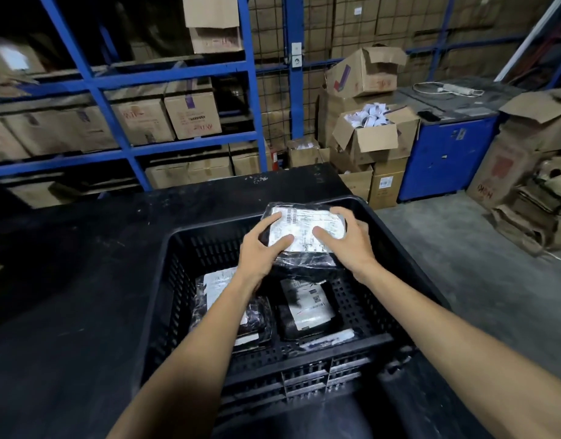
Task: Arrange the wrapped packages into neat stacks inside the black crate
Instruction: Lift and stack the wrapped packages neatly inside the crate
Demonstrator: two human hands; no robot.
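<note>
The package [304,229], black wrap with a white label facing up, is held over the far half of the crate [165,280], level with its far rim, so it is not yet resting on anything I can see. The left hand [260,251] grips its near left edge with the thumb on the label; the right hand [352,239] clamps the right edge the same way. Below, toward the crate's near wall, sit two stacks: the left stack [222,286], partly under the left forearm, and the right stack [307,305], its top label tilted slightly. The likely trouble is the glossy film: it looks slippery, so a package set down off-centre could slide off and jumble a stack. What lies under the held package in the far half is hidden, so judging a flat landing is hard. The left forearm passing close over the left stack could nudge it askew on withdrawal. The crate sits on a dark surface [67,280], close to its right edge.
</note>
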